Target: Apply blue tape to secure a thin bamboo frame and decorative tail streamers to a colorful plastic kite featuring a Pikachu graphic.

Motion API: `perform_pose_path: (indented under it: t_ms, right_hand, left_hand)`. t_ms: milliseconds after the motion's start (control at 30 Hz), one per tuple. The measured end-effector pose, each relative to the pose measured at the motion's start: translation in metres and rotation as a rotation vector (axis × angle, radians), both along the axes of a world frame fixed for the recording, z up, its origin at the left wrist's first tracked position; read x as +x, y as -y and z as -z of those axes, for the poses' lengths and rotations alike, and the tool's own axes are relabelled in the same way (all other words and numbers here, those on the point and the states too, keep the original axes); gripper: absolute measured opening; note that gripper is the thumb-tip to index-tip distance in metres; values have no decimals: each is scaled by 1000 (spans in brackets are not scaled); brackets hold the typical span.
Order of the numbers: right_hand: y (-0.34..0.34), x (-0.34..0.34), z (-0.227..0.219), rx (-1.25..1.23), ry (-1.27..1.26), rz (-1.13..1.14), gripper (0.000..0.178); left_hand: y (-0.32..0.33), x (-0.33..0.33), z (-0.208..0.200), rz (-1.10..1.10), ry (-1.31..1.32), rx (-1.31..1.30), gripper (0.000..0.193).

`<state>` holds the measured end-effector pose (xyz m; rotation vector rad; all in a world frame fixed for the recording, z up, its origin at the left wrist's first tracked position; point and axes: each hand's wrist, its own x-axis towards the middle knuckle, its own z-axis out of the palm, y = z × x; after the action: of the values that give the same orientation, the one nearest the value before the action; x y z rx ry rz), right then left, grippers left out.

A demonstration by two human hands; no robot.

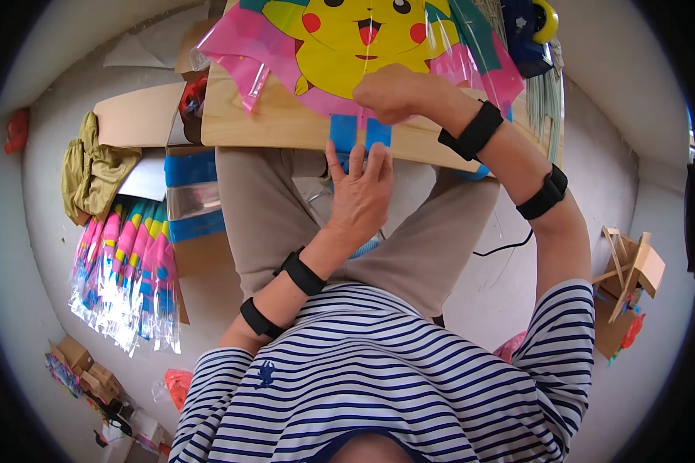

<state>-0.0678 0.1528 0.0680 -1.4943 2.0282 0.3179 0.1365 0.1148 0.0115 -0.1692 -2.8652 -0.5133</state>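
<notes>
A glossy plastic sheet (pixel 336 48), pink and teal with a yellow cartoon figure, lies on the wooden table in front of me and looks like a kite. Two blue strips, a left one (pixel 343 131) and a right one (pixel 378 133), reach from its near edge over the table's front edge. My left hand (pixel 361 193) has its fingers stretched out, their tips on the lower ends of the strips. Over the sheet's near edge, just above the right strip, my right hand (pixel 388 92) is closed, knuckles up. Whatever its fingers hold is hidden under it.
At the table's far right stand a dark blue tape dispenser (pixel 523 35) with a yellow roll and a bundle of thin pale sticks (pixel 544 116). Left of my legs, colourful folded sheets in clear plastic (pixel 127 270) hang beside a box (pixel 195 189). A black cable (pixel 510 248) trails at right.
</notes>
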Motion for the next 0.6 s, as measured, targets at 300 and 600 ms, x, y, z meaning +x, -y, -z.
perform_pose_path:
  t_ms: [300,600]
  right_hand:
    - [4,2,2,1,12,-25,18]
    - [4,-1,9,-33,7,-35,19]
  left_hand:
    - [1,0,1,23,6,26,46]
    - [2,-2,-2,42,42,30,45]
